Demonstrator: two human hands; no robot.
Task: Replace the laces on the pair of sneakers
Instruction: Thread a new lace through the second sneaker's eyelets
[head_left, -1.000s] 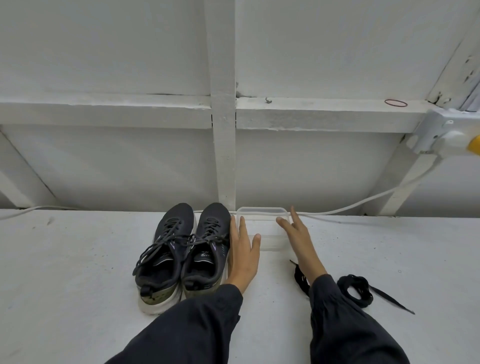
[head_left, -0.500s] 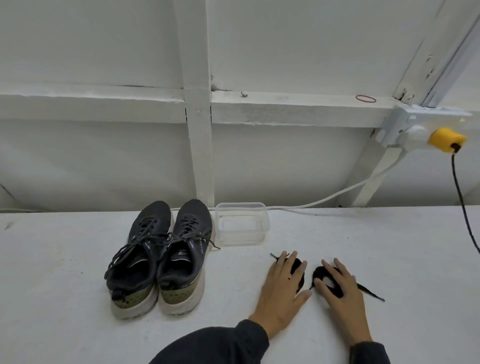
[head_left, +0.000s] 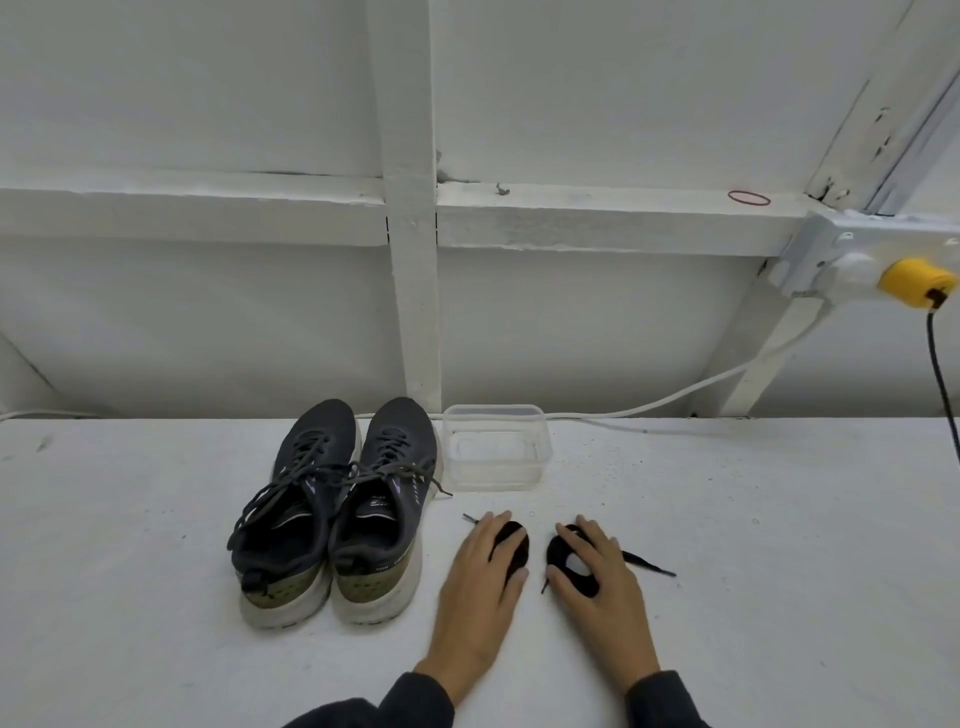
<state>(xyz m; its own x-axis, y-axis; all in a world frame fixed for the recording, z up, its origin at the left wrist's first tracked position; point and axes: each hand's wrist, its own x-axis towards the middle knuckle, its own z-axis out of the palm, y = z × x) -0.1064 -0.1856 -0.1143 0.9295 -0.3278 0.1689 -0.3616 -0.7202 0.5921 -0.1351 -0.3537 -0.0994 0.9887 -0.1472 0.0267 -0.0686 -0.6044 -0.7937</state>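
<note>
Left hand (head_left: 480, 577) lies flat-fingered on one coiled black lace (head_left: 517, 544), right hand (head_left: 605, 584) on the other black coil (head_left: 557, 550); dark grey mesh sneakers (head_left: 337, 509) stand left of both. Hands have barely moved since.

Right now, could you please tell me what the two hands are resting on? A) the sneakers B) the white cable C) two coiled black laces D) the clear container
C: the left hand lies on one coiled black lace and the right hand on the other lace, both apart from the sneakers.
</note>
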